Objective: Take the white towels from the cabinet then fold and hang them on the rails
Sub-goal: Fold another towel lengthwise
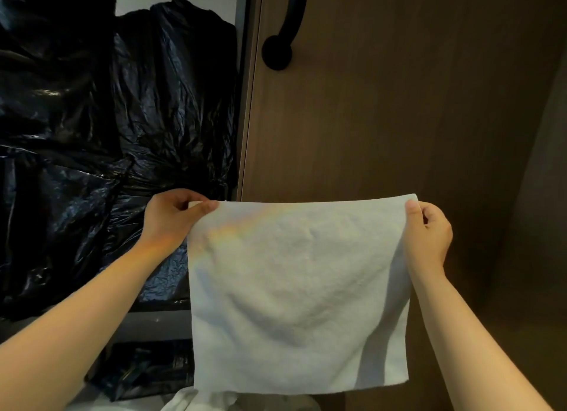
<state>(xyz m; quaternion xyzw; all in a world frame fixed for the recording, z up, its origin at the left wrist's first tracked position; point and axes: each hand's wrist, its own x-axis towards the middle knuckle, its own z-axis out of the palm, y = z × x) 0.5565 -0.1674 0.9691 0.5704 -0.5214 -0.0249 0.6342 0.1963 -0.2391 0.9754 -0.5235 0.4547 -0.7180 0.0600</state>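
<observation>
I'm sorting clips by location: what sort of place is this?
Likely a storage cupboard, home or hotel unclear. A wooden door with a black handle stands beside a shelf crammed with black bags, and the left hand and right hand pinch a white towel by its top corners.

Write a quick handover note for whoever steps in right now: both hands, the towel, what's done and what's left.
Left hand: pinches the towel's top left corner.
Right hand: pinches the top right corner.
Towel: white, held up spread flat and hanging free in front of the brown door, beside the black bags on the shelves.
Done: one towel is out and opened up.
Left: fold it and hang it. No rail is in view. Some white cloth shows at the bottom edge. It may be another towel, but I cannot tell.
</observation>
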